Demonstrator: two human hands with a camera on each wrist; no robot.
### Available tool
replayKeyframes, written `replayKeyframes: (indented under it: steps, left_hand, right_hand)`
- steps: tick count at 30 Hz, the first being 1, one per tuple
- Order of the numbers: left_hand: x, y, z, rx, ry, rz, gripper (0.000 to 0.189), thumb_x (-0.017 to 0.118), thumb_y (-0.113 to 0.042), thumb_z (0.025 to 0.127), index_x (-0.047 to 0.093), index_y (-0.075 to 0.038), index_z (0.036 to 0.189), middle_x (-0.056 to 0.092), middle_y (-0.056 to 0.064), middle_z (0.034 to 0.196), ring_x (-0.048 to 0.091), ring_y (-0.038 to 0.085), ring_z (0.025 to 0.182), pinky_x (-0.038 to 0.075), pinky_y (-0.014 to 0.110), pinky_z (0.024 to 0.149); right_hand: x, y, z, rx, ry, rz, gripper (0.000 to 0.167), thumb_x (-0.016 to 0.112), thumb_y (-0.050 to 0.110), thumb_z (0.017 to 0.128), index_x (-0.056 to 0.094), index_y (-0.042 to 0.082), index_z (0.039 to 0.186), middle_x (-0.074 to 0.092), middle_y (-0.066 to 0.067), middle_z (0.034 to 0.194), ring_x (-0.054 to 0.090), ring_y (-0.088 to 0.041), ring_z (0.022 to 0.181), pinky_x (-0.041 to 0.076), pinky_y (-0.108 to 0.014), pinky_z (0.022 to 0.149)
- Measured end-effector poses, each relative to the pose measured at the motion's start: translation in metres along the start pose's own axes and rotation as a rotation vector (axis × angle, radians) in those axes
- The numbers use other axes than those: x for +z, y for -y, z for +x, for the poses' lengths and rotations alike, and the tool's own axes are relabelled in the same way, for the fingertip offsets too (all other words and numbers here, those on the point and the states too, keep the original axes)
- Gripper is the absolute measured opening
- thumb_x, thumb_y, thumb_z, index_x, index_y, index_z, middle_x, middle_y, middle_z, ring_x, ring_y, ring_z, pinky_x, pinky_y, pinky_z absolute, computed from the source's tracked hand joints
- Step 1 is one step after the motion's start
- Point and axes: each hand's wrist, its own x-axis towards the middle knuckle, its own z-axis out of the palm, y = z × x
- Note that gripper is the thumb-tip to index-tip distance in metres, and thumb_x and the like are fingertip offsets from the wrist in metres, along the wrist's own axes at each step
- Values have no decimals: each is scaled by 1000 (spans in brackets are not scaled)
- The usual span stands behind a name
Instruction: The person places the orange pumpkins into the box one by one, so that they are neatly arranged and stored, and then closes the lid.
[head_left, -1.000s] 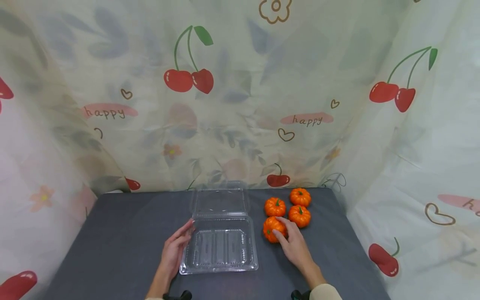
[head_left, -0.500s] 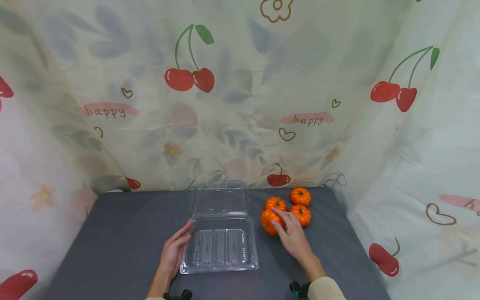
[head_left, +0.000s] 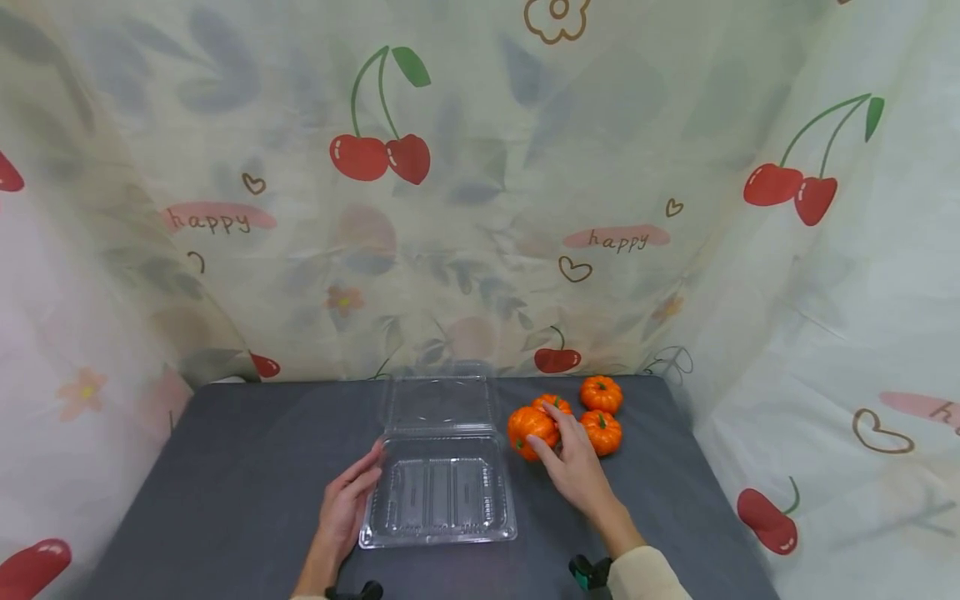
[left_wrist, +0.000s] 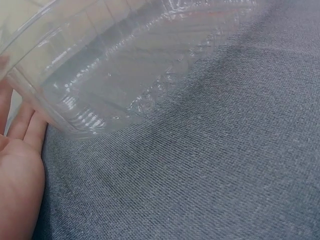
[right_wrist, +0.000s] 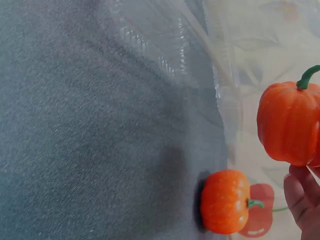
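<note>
My right hand (head_left: pixel 579 468) holds a small orange pumpkin (head_left: pixel 531 433) with a green stem between thumb and fingers. In the right wrist view, this pumpkin (right_wrist: pixel 287 122) appears raised off the table, with fingertips at its lower side. Three more pumpkins are near that hand: one (head_left: pixel 551 403) partly hidden behind the held one, another (head_left: pixel 601 432) just right of the fingers, a third (head_left: pixel 601 393) farther back. My left hand (head_left: pixel 345 506) rests its extended fingers against the left side of a clear plastic clamshell container (head_left: pixel 438 537), whose lid (head_left: pixel 440 404) is folded back.
A dark grey cloth covers the table (head_left: pixel 247 492). Behind and at both sides hangs a pale curtain (head_left: pixel 465 217) printed with cherries, hearts and flowers. The container's lid lies near the back edge, close to the curtain.
The right hand has lifted the front pumpkin and moved it back and left, closer to the container. The left hand and the container stay nearly where they were.
</note>
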Motion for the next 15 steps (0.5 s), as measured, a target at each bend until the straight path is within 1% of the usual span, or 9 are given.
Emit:
replayKeyframes:
  steps: [3, 7, 11, 15]
  left_hand:
    - [1, 0, -1, -9, -7, 14, 56, 68, -2, 94, 47, 5, 146, 71, -15, 128, 66, -4, 117, 49, 11, 102]
    - [1, 0, 0, -8, -9, 31, 57, 68, -4, 94, 47, 4, 147, 70, -14, 130, 65, -4, 118, 49, 11, 102]
    - [0, -1, 2, -10, -21, 38, 56, 69, -5, 94, 50, 2, 146, 70, -15, 130, 65, -4, 119, 49, 12, 102]
    - [-1, 1, 2, -32, -33, 29, 56, 70, -5, 93, 51, 1, 145, 72, -16, 127, 65, -3, 119, 49, 13, 103]
  right_hand:
    - [0, 5, 1, 24, 16, 22, 63, 63, 54, 97, 52, 18, 148, 62, -1, 128, 50, -15, 97, 48, -29, 79]
    - [0, 11, 4, 25, 41, 61, 61, 65, 54, 95, 55, 19, 144, 62, -1, 132, 52, -15, 103, 50, -32, 84]
    - [2, 17, 6, -9, 50, 86, 56, 69, 47, 96, 56, 19, 143, 62, -2, 133, 54, -16, 106, 52, -32, 84]
    - [4, 22, 6, -53, 64, 91, 51, 73, 35, 95, 55, 20, 141, 61, -2, 133, 56, -15, 106, 54, -29, 82]
